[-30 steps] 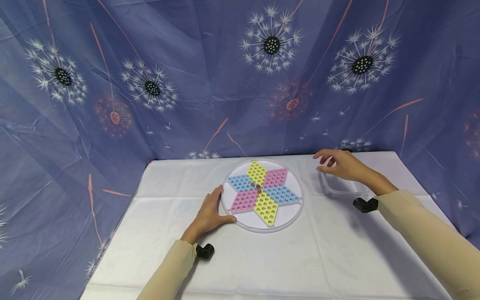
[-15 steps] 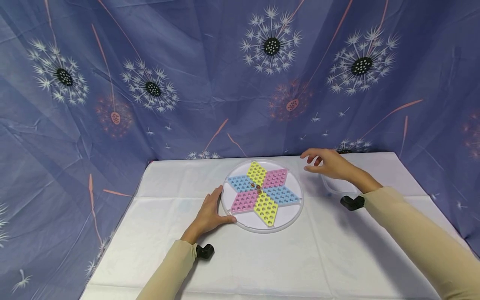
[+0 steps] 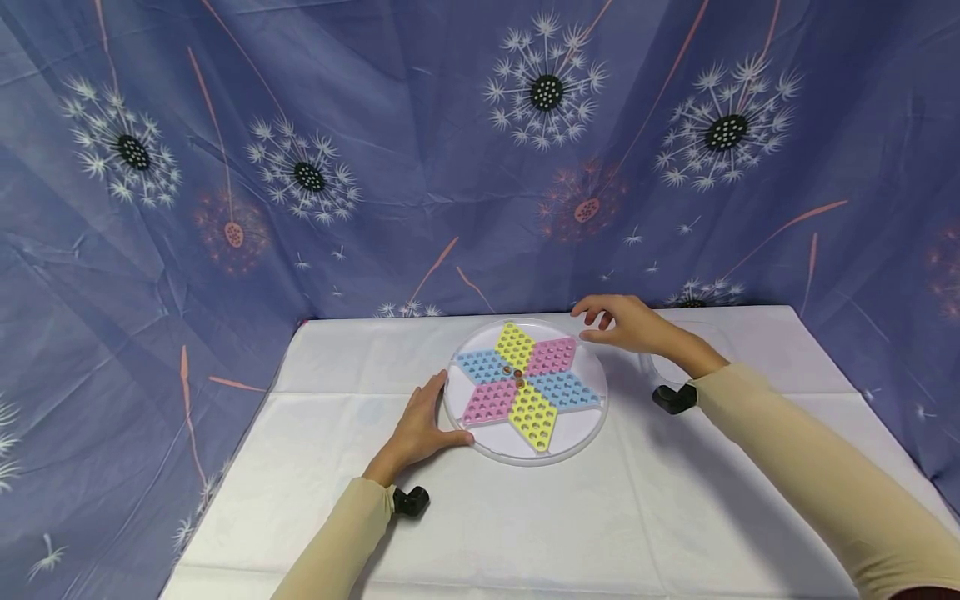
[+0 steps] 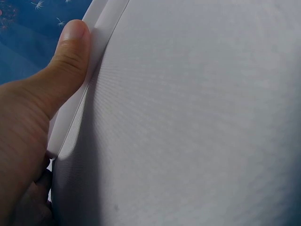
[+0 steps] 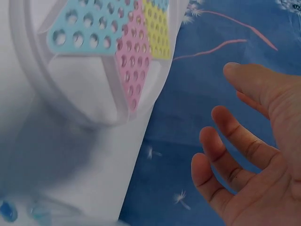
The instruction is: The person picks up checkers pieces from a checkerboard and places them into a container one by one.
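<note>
A round white Chinese checkers board (image 3: 465, 367) with a yellow, pink and blue star lies on the table. Several brownish marbles (image 3: 518, 374) sit around its centre. My left hand (image 3: 417, 429) holds the board's left rim, thumb at the near edge and fingers along the side. In the left wrist view the thumb (image 4: 70, 61) lies against the white rim. My right hand (image 3: 626, 323) hovers beside the board's far right edge. Its fingers are bent loosely and apart, and nothing shows between them in the right wrist view.
A clear plastic container (image 3: 663, 371) stands right of the board, partly hidden by the right wrist. A blue marble (image 5: 8, 210) shows near it. A white cloth (image 3: 570, 533) covers the table, and a blue dandelion-print curtain (image 3: 420, 167) hangs behind.
My right hand has moved left from over the clear container to beside the board's far right edge. My left hand and the board have stayed in place.
</note>
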`<action>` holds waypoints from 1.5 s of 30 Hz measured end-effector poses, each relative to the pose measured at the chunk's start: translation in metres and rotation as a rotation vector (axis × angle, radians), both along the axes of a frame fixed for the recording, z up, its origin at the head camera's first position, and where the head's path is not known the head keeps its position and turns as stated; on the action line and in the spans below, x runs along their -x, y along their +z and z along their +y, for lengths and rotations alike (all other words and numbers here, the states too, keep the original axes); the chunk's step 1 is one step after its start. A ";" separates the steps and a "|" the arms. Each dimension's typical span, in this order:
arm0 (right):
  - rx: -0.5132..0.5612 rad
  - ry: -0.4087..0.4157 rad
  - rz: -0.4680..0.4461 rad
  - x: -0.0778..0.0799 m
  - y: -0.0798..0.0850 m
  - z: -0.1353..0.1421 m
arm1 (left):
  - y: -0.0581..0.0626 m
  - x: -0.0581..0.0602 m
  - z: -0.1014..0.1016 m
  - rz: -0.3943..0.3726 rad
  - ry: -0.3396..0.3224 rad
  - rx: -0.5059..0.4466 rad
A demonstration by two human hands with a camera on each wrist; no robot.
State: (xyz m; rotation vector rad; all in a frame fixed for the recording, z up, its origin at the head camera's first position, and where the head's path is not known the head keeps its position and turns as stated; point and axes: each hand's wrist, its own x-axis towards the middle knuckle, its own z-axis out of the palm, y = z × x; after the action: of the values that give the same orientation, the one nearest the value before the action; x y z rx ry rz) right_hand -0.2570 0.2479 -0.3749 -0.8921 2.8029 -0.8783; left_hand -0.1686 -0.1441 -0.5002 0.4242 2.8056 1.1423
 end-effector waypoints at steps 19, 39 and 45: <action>0.035 0.040 -0.077 0.008 -0.014 -0.049 | 0.000 -0.003 0.000 -0.005 -0.003 -0.005; 0.055 0.106 -0.113 0.014 -0.050 -0.084 | -0.001 0.000 -0.001 -0.020 -0.002 0.018; 0.019 0.122 -0.116 0.013 -0.061 -0.090 | -0.002 0.001 -0.001 -0.001 -0.003 0.009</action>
State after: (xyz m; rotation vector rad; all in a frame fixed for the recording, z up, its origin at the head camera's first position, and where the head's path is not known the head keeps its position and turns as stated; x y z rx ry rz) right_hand -0.2697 0.1576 -0.4355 -0.9697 2.6166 -0.9090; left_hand -0.1691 -0.1455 -0.5022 0.4269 2.8069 1.1287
